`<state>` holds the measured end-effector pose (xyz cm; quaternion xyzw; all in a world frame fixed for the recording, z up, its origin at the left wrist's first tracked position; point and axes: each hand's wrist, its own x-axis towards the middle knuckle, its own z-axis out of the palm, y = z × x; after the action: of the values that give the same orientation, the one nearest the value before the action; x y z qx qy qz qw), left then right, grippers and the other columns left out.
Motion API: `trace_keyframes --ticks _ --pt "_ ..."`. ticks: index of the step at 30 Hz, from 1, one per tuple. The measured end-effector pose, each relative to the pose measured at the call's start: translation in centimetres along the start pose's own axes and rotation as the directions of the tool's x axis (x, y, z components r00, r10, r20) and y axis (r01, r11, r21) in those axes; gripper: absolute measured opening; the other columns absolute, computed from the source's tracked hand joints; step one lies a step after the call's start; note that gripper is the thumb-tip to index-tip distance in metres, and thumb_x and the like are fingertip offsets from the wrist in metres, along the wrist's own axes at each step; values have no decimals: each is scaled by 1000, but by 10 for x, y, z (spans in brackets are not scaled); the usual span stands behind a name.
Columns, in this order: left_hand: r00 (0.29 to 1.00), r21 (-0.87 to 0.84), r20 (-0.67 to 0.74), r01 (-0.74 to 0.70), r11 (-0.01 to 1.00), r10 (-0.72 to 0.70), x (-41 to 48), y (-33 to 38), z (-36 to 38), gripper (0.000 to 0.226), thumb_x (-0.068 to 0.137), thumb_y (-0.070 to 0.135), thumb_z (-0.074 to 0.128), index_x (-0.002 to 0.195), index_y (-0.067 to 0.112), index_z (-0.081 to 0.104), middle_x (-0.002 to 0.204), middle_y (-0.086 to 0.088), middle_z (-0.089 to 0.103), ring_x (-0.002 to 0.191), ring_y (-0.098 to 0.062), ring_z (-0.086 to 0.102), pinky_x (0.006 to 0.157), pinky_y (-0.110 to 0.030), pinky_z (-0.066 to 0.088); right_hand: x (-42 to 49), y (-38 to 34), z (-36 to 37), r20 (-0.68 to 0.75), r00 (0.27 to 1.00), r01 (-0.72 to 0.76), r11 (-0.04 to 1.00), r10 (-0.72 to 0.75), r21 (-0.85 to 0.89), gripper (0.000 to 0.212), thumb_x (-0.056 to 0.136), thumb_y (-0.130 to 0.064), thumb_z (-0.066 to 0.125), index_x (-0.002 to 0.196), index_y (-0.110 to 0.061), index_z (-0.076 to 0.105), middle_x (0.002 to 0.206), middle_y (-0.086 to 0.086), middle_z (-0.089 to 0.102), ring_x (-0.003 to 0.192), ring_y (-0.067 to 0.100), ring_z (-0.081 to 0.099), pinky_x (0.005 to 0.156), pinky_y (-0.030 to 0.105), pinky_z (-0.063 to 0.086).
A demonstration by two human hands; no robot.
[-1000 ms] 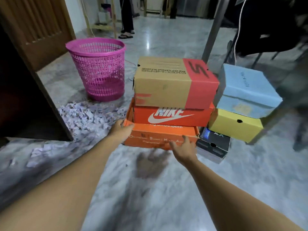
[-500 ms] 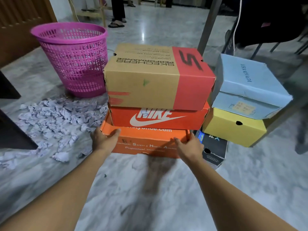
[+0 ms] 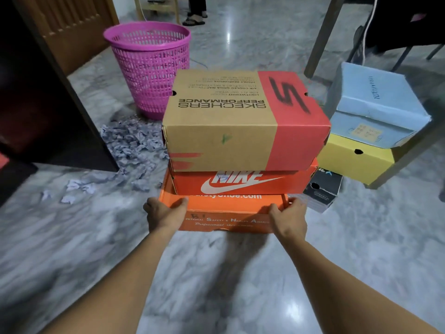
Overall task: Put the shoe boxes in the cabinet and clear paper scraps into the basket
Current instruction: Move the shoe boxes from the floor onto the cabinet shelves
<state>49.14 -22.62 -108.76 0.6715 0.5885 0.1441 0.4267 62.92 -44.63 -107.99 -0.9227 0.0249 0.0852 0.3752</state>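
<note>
Three shoe boxes are stacked in front of me: a brown and red Skechers box (image 3: 240, 131) on a red-orange Nike box (image 3: 240, 183) on a flat orange box (image 3: 226, 216). My left hand (image 3: 165, 212) grips the orange box's near left corner, thumb over its rim. My right hand (image 3: 287, 216) grips its near right corner the same way. To the right a light blue box (image 3: 375, 102) sits on a yellow box (image 3: 354, 160), with a black box (image 3: 321, 189) beside them. Crumpled paper scraps (image 3: 134, 148) lie on the floor by the pink basket (image 3: 150, 66).
A dark wooden cabinet (image 3: 43, 97) stands at the left with its side edge near the scraps. A table leg (image 3: 322, 37) and chair legs rise at the back right. A person's feet (image 3: 195, 19) show far behind the basket. Grey marble floor (image 3: 216, 273) spreads under my arms.
My hands have closed onto the orange bottom box's near corners, thumbs now over its rim. The stack sits closer and larger in view, and the cabinet has come back in at the left.
</note>
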Motion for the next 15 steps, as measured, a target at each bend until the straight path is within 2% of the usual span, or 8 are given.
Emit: trace_keyframes --ticks 3,6,10,15 --pt "995 -13 -65 69 998 -70 -21 -23 -20 71 77 44 73 124 4 37 128 -16 41 113 -40 53 88 -48 50 -27 8 -3 4 1000 -5 1000 5 7 30 89 -30 56 111 -11 48 116 13 56 98 38 60 85 42 47" --pt "981 -58 -145 119 991 -126 -38 -45 -41 67 78 42 69 123 2 40 129 -18 43 112 -43 53 86 -49 49 -55 12 -2 21 1000 13 999 -14 32 19 90 -28 54 102 -13 47 107 11 59 86 33 57 77 34 37" --pt "963 -92 -181 186 978 -201 -41 -60 -66 65 81 43 66 124 1 41 132 -19 44 112 -44 54 88 -47 47 -81 8 7 46 998 35 998 -37 44 15 91 -27 51 100 -15 47 102 10 61 93 38 60 77 35 37" --pt "946 -129 -194 236 963 -258 -32 -70 -85 67 86 44 61 131 -2 40 137 -21 42 118 -42 51 90 -43 42 -88 5 21 91 989 106 991 -114 84 10 94 -21 45 101 -17 50 107 7 59 97 32 58 80 33 38"
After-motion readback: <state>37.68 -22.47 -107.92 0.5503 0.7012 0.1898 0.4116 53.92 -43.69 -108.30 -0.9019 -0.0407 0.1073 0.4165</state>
